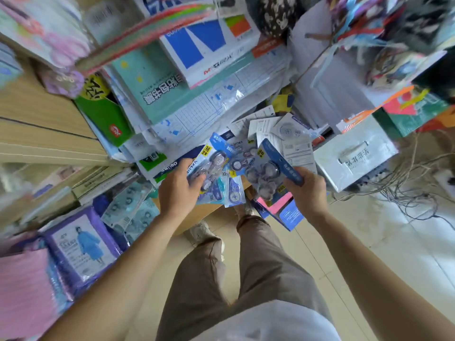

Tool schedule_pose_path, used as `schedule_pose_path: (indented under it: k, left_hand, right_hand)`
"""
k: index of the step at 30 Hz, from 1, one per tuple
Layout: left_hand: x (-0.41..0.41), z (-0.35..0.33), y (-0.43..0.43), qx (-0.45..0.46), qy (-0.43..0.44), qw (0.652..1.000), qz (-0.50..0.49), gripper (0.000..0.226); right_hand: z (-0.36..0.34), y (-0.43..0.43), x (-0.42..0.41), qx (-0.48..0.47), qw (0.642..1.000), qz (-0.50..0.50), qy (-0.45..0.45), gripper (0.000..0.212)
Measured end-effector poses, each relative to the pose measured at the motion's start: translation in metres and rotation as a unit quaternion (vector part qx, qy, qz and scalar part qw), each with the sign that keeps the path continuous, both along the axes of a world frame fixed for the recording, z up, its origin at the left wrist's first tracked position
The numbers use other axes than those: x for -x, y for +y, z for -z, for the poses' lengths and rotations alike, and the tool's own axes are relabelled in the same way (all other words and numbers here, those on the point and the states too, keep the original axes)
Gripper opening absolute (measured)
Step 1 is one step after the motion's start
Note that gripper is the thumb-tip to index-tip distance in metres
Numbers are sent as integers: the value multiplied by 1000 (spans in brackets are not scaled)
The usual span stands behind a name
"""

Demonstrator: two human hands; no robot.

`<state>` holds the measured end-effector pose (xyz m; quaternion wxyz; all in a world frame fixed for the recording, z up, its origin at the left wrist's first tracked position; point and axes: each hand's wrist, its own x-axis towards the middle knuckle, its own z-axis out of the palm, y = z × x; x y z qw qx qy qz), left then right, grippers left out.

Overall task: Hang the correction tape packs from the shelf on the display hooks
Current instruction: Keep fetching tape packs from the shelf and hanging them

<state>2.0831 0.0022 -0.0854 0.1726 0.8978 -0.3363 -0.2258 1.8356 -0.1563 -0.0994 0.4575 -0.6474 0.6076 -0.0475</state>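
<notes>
Holding one pack apiece, both hands hover over the cluttered shelf [197, 216]. The left hand [181, 187] has its fingers curled round the lower side of a blue tape pack [211, 163], with the thumb on its face and the pack tilted up and to the right. The right hand [307, 190] pinches a second pack [267, 168] by its blue card edge, thumb on top and fingers beneath; clear blisters with round tape bodies show on its front. Between the two hands loose packs [234, 193] lie overlapped at the shelf edge, and just behind them face-down packs [290, 141] show white printed backs. A white box [352, 156] sits right of the pile; whether it touches the pile cannot be told. Farther back lie a teal book [152, 92] and a blue-and-white ream [204, 43]. At lower left is a purple raincoat packet [81, 244]. Tangled cables [406, 193] lie on the tiled floor at right.
</notes>
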Motion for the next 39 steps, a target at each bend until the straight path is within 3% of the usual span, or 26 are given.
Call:
schedule_pose_path:
  k: [3,9,15,18,21,23,27,39]
  left_hand:
    - [-5,-57,10,61,-20,998,-10,41]
    - [-27,-174,32,160,-107,981,1,37]
    - [-52,-284,46,256,-178,950,-10,32]
    - [-66,-329,57,307,-189,932,-36,34]
    - [-76,-372,68,367,-204,906,-53,35]
    - [-82,-400,73,411,-212,885,-56,32]
    - [-100,-448,81,475,-252,841,-54,30]
    - [-163,-583,95,621,-317,715,-52,27]
  right_hand:
    - [-51,0,-17,50,998,-16,-24,17]
    - [-153,1,-56,143,983,-63,-95,8]
    - [-254,-8,-100,270,941,-104,-174,5]
    - [-300,-15,-120,284,920,-107,-247,14]
    - [-351,-18,-138,311,888,-118,-318,7]
    - [-388,-17,-152,335,860,-122,-364,22]
    - [-450,-19,-184,335,813,-156,-450,26]
    - [-600,-21,-258,301,726,-172,-594,17]
